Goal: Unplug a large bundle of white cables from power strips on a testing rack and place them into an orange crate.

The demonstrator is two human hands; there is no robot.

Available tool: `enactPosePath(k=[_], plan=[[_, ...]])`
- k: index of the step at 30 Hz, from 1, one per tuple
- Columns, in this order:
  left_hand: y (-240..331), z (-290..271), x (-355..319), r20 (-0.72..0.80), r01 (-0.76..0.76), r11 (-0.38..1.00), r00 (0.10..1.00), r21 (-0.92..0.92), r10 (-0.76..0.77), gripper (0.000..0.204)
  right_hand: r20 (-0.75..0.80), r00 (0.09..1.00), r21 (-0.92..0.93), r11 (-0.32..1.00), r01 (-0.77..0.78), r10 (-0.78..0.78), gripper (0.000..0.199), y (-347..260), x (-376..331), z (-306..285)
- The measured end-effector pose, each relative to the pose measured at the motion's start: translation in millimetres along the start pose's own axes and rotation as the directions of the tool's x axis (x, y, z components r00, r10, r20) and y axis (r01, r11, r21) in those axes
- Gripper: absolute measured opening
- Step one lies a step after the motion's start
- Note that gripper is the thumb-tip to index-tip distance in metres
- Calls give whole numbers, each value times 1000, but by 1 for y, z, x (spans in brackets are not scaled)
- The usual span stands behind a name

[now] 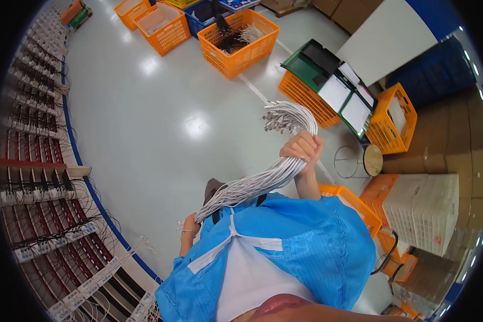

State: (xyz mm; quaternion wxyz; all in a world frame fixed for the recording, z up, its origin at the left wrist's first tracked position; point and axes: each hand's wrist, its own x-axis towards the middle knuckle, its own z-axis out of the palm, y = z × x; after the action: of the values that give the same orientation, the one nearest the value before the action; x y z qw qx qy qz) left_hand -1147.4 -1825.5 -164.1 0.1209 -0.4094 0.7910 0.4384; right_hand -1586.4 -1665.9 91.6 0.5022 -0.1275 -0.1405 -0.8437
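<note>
A thick bundle of white cables (257,180) stretches across the front of my blue jacket. My right hand (304,146) is wrapped round its upper end, and beyond the fist the cables bend over to the left with their metal connectors (280,119) hanging in a cluster. At the lower left my left hand (191,224) grips the other end; its fingers are partly hidden by the cables. A few loose white ends stick out beside that hand.
On the left, a long rack (43,214) carries rows of cables and connectors. Ahead, an orange crate (236,59) holds black and white cables. Clipboards (338,96) lie on a crate at the right, near a round stool (373,160) and stacked white crates (421,209).
</note>
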Motion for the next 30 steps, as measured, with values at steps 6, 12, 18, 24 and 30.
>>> enactPosePath(k=[6,12,18,24,30], plan=[[7,-54,122,-1,-23,997,1000,-70,23,13,-13,1000,-16,1000,26,-27,27,-14,109,-51],[30,-159,291,10,-82,995,996,-52,83,15,-80,951,-113,951,288,-298,28,-30,209,-96],[76,-293,437,249,-277,905,947,322,201,18,-44,908,-162,900,404,-416,30,-21,301,-117],[126,-368,543,279,-289,873,942,393,187,15,-94,853,-150,854,498,-514,30,-44,391,-162],[137,-379,613,182,-93,976,982,197,57,18,-85,903,-80,906,416,-422,32,-108,531,-245]])
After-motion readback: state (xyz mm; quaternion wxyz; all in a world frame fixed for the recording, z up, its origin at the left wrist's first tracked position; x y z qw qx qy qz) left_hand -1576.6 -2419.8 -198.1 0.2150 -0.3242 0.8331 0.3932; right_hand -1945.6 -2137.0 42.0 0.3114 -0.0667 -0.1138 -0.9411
